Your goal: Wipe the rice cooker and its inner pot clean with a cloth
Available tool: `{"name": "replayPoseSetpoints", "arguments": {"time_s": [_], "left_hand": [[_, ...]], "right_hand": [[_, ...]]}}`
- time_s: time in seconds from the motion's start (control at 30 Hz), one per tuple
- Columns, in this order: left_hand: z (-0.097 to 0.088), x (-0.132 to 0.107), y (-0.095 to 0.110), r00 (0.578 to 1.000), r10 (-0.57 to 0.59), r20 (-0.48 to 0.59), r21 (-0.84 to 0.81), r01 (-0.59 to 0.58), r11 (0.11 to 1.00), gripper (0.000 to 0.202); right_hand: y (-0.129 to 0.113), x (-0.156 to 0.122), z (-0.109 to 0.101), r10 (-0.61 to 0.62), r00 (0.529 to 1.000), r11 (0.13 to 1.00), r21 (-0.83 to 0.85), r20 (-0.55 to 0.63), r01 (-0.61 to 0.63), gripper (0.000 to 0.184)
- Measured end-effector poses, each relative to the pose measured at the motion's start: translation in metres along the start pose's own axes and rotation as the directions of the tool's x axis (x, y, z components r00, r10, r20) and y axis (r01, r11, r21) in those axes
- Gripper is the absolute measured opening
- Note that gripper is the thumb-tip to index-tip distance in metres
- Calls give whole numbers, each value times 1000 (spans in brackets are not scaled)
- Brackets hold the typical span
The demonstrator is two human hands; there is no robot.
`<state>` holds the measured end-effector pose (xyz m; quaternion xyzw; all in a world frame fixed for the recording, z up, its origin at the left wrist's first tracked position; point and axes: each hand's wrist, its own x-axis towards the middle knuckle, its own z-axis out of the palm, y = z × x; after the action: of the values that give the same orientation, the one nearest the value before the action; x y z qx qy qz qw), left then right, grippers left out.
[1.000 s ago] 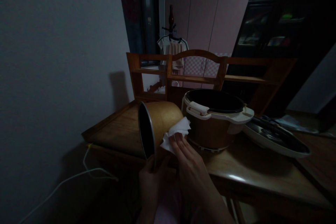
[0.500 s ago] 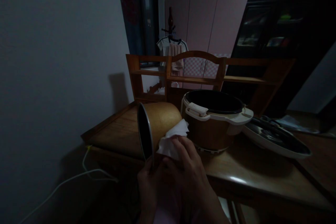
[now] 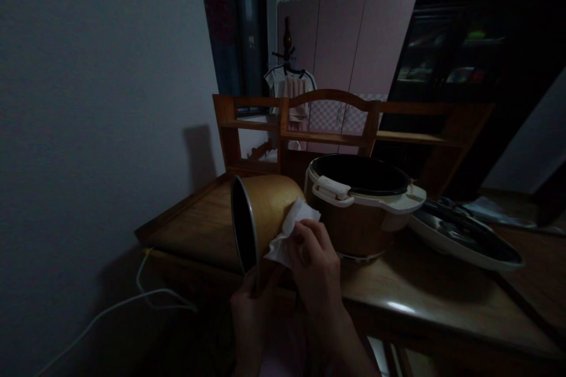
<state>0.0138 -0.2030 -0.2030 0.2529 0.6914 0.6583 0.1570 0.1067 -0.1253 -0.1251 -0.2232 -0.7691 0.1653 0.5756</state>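
Observation:
A gold inner pot [image 3: 272, 203] with a dark inside lies tipped on its side, its mouth facing left. My left hand [image 3: 254, 309] grips its rim from below, fingers closed around the edge. In my right hand [image 3: 316, 259] is a crumpled white tissue [image 3: 289, 232], pinched between the fingers and pressed against the pot's outer wall. To the right stands the rice cooker body [image 3: 358, 218], upright and open at the top, with a pale rim and handle. Its detached lid [image 3: 469, 238] rests on the desk farther right, inner side up.
The wooden desk [image 3: 411, 291] has a raised shelf [image 3: 329, 134] along its back. A wall [image 3: 110, 100] closes off the left side. A white cable [image 3: 115, 300] hangs near the desk's left front corner. Pink cabinets [image 3: 338, 41] stand behind.
My right hand has lifted and turned a little on the pot's side, and the tissue has shifted with it. My left hand keeps its hold on the rim.

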Motion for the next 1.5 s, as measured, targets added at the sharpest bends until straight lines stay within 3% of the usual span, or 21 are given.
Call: {"name": "replayPoseSetpoints", "arguments": {"time_s": [0.13, 0.33, 0.5, 0.7, 0.87, 1.3, 1.5], "left_hand": [[0, -1, 0, 999, -24, 29, -31, 25, 999, 41], [0, -5, 3, 999, -38, 13, -42, 39, 998, 40], [-1, -3, -1, 999, 18, 50, 0, -18, 1000, 43], [1, -1, -1, 1000, -15, -16, 25, 16, 1000, 45], [1, -5, 1, 1000, -13, -7, 1, 13, 1000, 42], [1, -5, -7, 996, 83, -20, 31, -83, 996, 34], [2, -5, -7, 998, 59, -31, 53, -57, 997, 39]], "right_hand": [[2, -3, 6, -70, 997, 995, -77, -44, 67, 25], [5, -8, 10, -61, 998, 990, -127, -1, 60, 26], [4, -11, 6, -30, 996, 999, -13, 81, 32, 27], [10, -14, 6, -78, 989, 997, 36, 123, 74, 44], [16, -21, 8, -121, 990, 993, 15, 71, 120, 48], [37, -53, 6, -145, 986, 989, -23, 77, 147, 48], [44, -60, -4, -52, 998, 996, -74, 22, 54, 37]]}}
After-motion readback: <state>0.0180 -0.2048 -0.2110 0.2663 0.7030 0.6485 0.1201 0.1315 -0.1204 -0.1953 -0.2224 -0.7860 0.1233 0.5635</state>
